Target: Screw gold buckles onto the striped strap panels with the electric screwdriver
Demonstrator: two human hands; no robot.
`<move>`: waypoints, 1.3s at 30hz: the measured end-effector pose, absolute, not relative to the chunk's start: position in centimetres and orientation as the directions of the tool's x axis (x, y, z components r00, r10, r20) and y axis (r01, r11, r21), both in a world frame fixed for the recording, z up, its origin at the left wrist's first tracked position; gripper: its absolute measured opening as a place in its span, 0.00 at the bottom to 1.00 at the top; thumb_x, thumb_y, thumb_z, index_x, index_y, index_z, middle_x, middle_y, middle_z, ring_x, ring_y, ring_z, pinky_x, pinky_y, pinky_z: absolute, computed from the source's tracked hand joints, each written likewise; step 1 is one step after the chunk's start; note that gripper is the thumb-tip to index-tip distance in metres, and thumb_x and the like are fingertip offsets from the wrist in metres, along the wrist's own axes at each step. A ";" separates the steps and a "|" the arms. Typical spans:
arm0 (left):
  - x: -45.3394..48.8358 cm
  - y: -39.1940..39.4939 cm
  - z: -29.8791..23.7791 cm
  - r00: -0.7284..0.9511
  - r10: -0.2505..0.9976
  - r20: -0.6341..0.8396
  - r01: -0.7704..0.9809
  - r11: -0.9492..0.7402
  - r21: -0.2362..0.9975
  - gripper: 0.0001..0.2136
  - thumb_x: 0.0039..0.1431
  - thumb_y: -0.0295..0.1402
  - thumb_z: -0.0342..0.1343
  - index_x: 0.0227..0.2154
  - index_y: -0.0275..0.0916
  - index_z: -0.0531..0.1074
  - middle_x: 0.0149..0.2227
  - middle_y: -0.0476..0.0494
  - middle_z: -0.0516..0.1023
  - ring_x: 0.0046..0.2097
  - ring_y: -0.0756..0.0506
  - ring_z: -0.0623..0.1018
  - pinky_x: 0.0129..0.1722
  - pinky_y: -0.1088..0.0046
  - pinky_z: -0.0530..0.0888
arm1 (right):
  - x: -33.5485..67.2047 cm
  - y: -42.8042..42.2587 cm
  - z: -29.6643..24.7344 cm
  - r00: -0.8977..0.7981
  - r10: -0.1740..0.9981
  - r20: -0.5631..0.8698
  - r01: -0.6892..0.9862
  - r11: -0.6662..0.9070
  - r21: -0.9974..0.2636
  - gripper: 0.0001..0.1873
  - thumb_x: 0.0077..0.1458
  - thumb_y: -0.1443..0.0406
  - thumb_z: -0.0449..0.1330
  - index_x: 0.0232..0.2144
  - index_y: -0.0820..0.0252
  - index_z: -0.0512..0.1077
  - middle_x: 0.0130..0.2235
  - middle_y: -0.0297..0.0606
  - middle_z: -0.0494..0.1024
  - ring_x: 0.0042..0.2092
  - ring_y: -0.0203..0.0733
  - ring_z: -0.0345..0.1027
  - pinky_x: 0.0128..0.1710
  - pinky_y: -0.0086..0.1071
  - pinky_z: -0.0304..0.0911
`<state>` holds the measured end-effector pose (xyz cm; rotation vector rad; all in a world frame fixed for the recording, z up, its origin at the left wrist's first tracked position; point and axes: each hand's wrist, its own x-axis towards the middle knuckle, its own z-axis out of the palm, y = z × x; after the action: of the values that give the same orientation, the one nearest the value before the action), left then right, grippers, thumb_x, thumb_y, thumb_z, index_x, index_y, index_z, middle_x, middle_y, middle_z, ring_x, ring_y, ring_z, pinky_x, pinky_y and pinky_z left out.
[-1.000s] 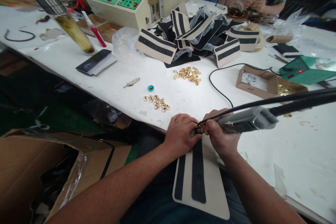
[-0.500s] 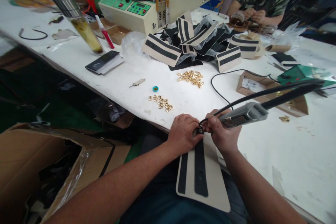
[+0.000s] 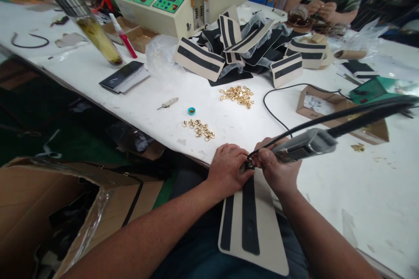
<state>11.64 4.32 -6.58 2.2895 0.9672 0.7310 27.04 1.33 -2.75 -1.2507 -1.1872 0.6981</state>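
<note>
My left hand (image 3: 228, 169) is closed over the upper end of a beige panel with black strips (image 3: 269, 231), which lies across my lap at the table edge. Its thumb and fingers pinch the black strip near a small metal fitting (image 3: 250, 165). My right hand (image 3: 280, 170) grips a grey corded hand tool (image 3: 307, 144), its fingertips right beside that fitting. The tool's working tip is mostly hidden by my fingers. Small gold D-shaped rings (image 3: 203, 130) lie on the table beyond my left hand, and a heap of gold hardware (image 3: 238, 96) sits farther back.
Similar striped panels (image 3: 200, 61) are piled at the back. A black cable (image 3: 266, 100) curves over the white table (image 3: 353, 192). Cardboard trays (image 3: 347, 115) stand at right, a cream machine (image 3: 157, 8) behind. A large carton (image 3: 121, 200) is low left. Across the table a person's hands (image 3: 322, 11) work.
Both hands keep the same grip around the fitting. The view has shifted slightly, and the panel's lower end appears a little lower. The other person's hands have moved slightly.
</note>
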 end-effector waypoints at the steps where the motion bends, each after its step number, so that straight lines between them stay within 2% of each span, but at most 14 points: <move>1: 11.6 4.3 -6.5 0.590 0.761 0.269 0.465 -0.594 0.657 0.15 0.57 0.39 0.69 0.45 0.45 0.77 0.50 0.48 0.82 0.58 0.38 0.74 0.62 0.54 0.65 | 26.9 1.4 -2.7 0.312 0.908 0.280 0.164 0.239 -0.957 0.20 0.56 0.51 0.70 0.28 0.56 0.68 0.27 0.34 0.72 0.27 0.40 0.68 0.27 0.36 0.68; 7: 11.6 4.3 -6.1 0.599 0.755 0.267 0.494 -0.610 0.619 0.16 0.56 0.38 0.71 0.46 0.44 0.77 0.53 0.45 0.81 0.58 0.38 0.74 0.61 0.55 0.67 | 28.2 1.3 0.6 0.359 0.913 0.192 0.011 0.202 -0.979 0.29 0.56 0.38 0.63 0.38 0.56 0.71 0.27 0.32 0.72 0.24 0.39 0.67 0.23 0.33 0.66; 11: 11.8 4.3 -6.0 0.586 0.766 0.265 0.540 -0.613 0.577 0.25 0.55 0.38 0.71 0.55 0.40 0.74 0.59 0.39 0.77 0.62 0.35 0.71 0.64 0.53 0.67 | 33.4 -1.1 4.2 0.487 0.858 0.162 0.278 0.024 -0.960 0.30 0.62 0.37 0.53 0.42 0.56 0.70 0.31 0.38 0.75 0.27 0.42 0.70 0.22 0.32 0.63; 13: 11.9 4.4 -5.7 0.595 0.760 0.259 0.553 -0.622 0.554 0.25 0.55 0.38 0.70 0.55 0.40 0.74 0.58 0.38 0.77 0.61 0.34 0.71 0.62 0.52 0.68 | 37.2 -2.9 4.5 0.498 0.864 0.075 0.510 -0.222 -0.831 0.28 0.63 0.39 0.55 0.41 0.57 0.70 0.29 0.39 0.76 0.28 0.45 0.71 0.24 0.33 0.63; 16: 12.1 4.6 -5.4 0.602 0.759 0.250 0.562 -0.624 0.542 0.23 0.54 0.37 0.71 0.53 0.41 0.75 0.53 0.40 0.78 0.57 0.34 0.73 0.60 0.51 0.70 | 43.1 -5.7 2.3 0.559 0.828 -0.046 0.719 -0.512 -0.470 0.23 0.64 0.45 0.55 0.42 0.58 0.70 0.32 0.42 0.78 0.32 0.50 0.73 0.30 0.37 0.63; 19: 12.2 4.5 -5.4 0.563 0.787 0.251 0.546 -0.583 0.602 0.27 0.52 0.33 0.71 0.56 0.43 0.73 0.51 0.41 0.75 0.55 0.37 0.74 0.60 0.52 0.72 | 47.3 -8.0 -1.1 0.613 0.784 -0.098 0.754 -0.618 -0.222 0.24 0.64 0.48 0.53 0.51 0.57 0.73 0.46 0.50 0.80 0.41 0.58 0.76 0.35 0.42 0.64; 22: 12.1 4.1 -5.4 0.522 0.816 0.247 0.482 -0.522 0.704 0.28 0.54 0.28 0.68 0.59 0.45 0.71 0.52 0.43 0.71 0.57 0.40 0.74 0.62 0.56 0.72 | 47.8 -9.8 -3.2 0.634 0.774 -0.012 0.760 -0.625 -0.178 0.29 0.65 0.49 0.52 0.60 0.57 0.71 0.55 0.54 0.77 0.49 0.65 0.74 0.41 0.50 0.67; 25: 12.1 3.3 -4.6 0.497 0.830 0.252 0.415 -0.483 0.771 0.26 0.56 0.26 0.65 0.58 0.45 0.72 0.53 0.44 0.71 0.57 0.41 0.74 0.63 0.56 0.71 | 43.9 -10.7 -3.5 0.568 0.772 0.287 0.820 -0.500 -0.279 0.29 0.65 0.50 0.56 0.60 0.61 0.72 0.56 0.58 0.76 0.58 0.68 0.68 0.54 0.58 0.65; 27: 12.3 2.7 -3.7 0.485 0.837 0.255 0.385 -0.466 0.797 0.24 0.56 0.25 0.63 0.56 0.45 0.73 0.51 0.45 0.73 0.55 0.42 0.76 0.61 0.57 0.72 | 39.6 -10.7 -3.4 0.517 0.779 0.355 0.808 -0.308 -0.502 0.28 0.64 0.50 0.59 0.58 0.60 0.74 0.55 0.55 0.78 0.57 0.63 0.70 0.55 0.56 0.67; 29: 12.5 2.0 -2.5 0.468 0.851 0.238 0.371 -0.433 0.822 0.23 0.57 0.26 0.62 0.56 0.45 0.73 0.48 0.47 0.75 0.52 0.43 0.77 0.58 0.58 0.74 | 35.0 -10.2 -3.0 0.440 0.885 0.152 0.588 -0.157 -0.793 0.29 0.62 0.49 0.63 0.60 0.58 0.72 0.51 0.49 0.80 0.50 0.54 0.76 0.48 0.47 0.73; 31: 12.6 1.5 -1.2 0.442 0.882 0.162 0.361 -0.340 0.868 0.23 0.57 0.29 0.63 0.56 0.45 0.73 0.46 0.48 0.75 0.47 0.44 0.78 0.53 0.62 0.76 | 31.4 -9.5 -2.4 0.345 0.936 -0.063 0.283 -0.168 -0.944 0.33 0.60 0.49 0.65 0.61 0.60 0.69 0.49 0.47 0.81 0.45 0.50 0.78 0.44 0.42 0.75; 33: 12.4 1.2 -0.1 0.412 0.910 0.053 0.312 -0.195 0.930 0.24 0.58 0.34 0.65 0.58 0.45 0.71 0.46 0.48 0.74 0.41 0.46 0.79 0.47 0.65 0.78 | 29.3 -8.9 -1.3 0.244 0.957 -0.158 0.059 -0.177 -0.982 0.29 0.61 0.50 0.65 0.57 0.62 0.72 0.47 0.45 0.83 0.43 0.48 0.79 0.41 0.39 0.75; 35: 12.1 1.0 0.9 0.355 0.934 0.022 0.202 -0.100 0.974 0.26 0.59 0.38 0.65 0.59 0.45 0.69 0.47 0.46 0.75 0.41 0.46 0.80 0.45 0.67 0.79 | 28.5 -8.6 0.2 0.243 0.963 -0.115 0.015 -0.123 -0.992 0.20 0.63 0.52 0.63 0.48 0.61 0.76 0.41 0.41 0.84 0.39 0.46 0.79 0.37 0.36 0.74; 39: 11.3 -0.7 2.3 0.142 0.967 0.210 0.079 -0.223 0.972 0.26 0.60 0.42 0.66 0.58 0.44 0.67 0.56 0.39 0.74 0.57 0.41 0.77 0.59 0.61 0.75 | 28.0 -8.8 2.8 0.424 0.844 0.329 0.407 0.147 -0.901 0.08 0.64 0.63 0.62 0.34 0.57 0.79 0.33 0.36 0.81 0.33 0.40 0.74 0.32 0.31 0.69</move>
<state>11.32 -0.74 2.33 1.4999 1.0657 1.2190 27.96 -8.81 2.79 -1.4665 -1.1773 0.4518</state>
